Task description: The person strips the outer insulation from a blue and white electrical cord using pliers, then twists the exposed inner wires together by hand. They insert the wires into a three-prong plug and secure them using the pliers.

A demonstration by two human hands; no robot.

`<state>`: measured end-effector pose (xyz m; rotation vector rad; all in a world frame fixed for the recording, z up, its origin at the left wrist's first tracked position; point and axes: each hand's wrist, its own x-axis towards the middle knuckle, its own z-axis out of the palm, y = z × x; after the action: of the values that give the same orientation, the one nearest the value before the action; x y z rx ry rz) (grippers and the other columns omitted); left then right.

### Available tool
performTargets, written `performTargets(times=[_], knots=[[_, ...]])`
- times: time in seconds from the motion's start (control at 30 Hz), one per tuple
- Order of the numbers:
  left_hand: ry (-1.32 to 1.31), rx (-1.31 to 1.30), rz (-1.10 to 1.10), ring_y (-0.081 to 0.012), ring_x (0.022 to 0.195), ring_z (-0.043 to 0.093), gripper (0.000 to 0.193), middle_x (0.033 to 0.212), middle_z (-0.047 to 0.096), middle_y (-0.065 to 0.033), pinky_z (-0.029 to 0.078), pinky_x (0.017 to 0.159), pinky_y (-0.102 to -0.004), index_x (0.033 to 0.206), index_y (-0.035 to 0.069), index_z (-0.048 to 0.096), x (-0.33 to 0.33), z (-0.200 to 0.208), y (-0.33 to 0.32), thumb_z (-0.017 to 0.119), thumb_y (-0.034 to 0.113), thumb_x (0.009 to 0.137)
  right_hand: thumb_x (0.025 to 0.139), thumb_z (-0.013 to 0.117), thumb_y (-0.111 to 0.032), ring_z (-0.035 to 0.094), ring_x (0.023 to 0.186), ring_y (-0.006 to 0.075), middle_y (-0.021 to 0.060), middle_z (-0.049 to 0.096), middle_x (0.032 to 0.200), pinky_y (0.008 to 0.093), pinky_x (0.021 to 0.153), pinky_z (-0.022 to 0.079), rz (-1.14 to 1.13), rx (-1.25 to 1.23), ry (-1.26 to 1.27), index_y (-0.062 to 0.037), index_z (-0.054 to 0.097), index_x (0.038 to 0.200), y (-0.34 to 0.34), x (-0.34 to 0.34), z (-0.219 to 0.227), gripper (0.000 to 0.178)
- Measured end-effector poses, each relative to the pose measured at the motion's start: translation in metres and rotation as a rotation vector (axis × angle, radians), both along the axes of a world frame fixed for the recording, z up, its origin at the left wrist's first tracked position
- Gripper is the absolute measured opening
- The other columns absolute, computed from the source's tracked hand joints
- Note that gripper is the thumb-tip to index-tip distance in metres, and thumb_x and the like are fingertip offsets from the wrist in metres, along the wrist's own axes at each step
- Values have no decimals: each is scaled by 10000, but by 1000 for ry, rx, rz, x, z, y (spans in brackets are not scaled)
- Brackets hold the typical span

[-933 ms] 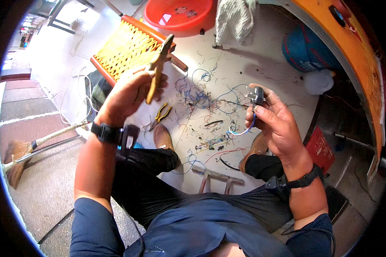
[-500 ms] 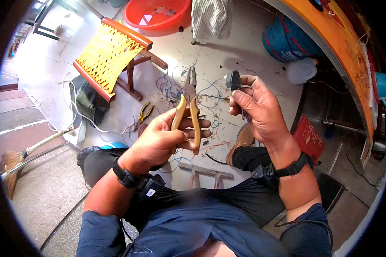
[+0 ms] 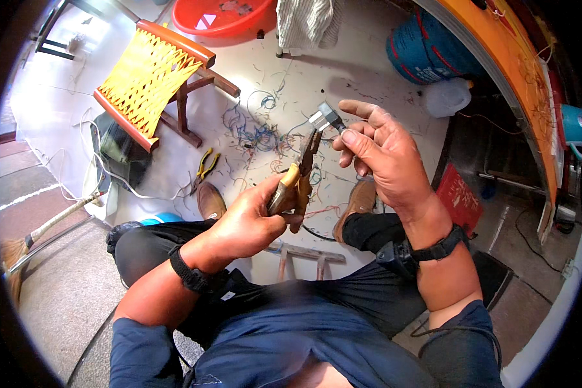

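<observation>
My left hand [image 3: 249, 218] is wrapped around a pair of pliers [image 3: 308, 155] with worn yellow handles, jaws pointing up and away from me. Between the thumb and fingers of my right hand [image 3: 394, 155] is a small dark power plug [image 3: 332, 116], its flat metal prongs turned to the left. The jaw tips sit just below the prongs; I cannot tell whether they touch. Some of the right fingers are stretched loosely beyond the plug. Scraps of thin coloured wire [image 3: 258, 132] litter the pale floor under both hands.
Yellow-handled pliers [image 3: 205, 168] lie on the floor by my left shoe [image 3: 211, 200]. A stool with a yellow woven seat [image 3: 150, 77] stands at the left. Farther off are a red basin [image 3: 239, 32], a blue bucket [image 3: 427, 55] and a pale plastic jug [image 3: 447, 97]. An orange-topped table curves along the right.
The pliers have tilted to the right and come close to the plug, and their handles look closer together. The plug has moved left and turned, so its prongs now face the pliers.
</observation>
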<state>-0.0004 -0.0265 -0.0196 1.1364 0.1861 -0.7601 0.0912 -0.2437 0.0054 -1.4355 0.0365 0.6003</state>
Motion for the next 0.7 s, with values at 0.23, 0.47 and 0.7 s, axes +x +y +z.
performTargets(times=[0.23, 0.47, 0.7], knots=[[2, -38, -13, -129, 838, 539, 428, 940, 571, -41, 465, 747, -288, 1238, 9, 508, -3, 0, -2, 497, -121, 831, 1020, 548, -151, 644, 748, 100, 86, 679, 924, 170, 563, 451, 11, 20, 22, 37, 474, 1353, -3, 0, -7, 389], [-153, 168, -36, -146, 949, 581, 532, 1028, 614, -72, 495, 864, -311, 1374, 6, 463, -12, -11, -1, 584, -54, 859, 1031, 510, -155, 627, 711, 96, 71, 671, 888, 182, 571, 467, 4, 85, 87, 41, 481, 1337, -1, -1, -6, 365], [-212, 259, -96, -154, 973, 592, 542, 1049, 635, -90, 495, 889, -314, 1394, 19, 462, -14, -11, 1, 596, -35, 872, 1036, 490, -154, 563, 663, 95, 40, 631, 819, 231, 630, 480, 86, 44, 93, 29, 441, 1406, -1, -5, -6, 416]])
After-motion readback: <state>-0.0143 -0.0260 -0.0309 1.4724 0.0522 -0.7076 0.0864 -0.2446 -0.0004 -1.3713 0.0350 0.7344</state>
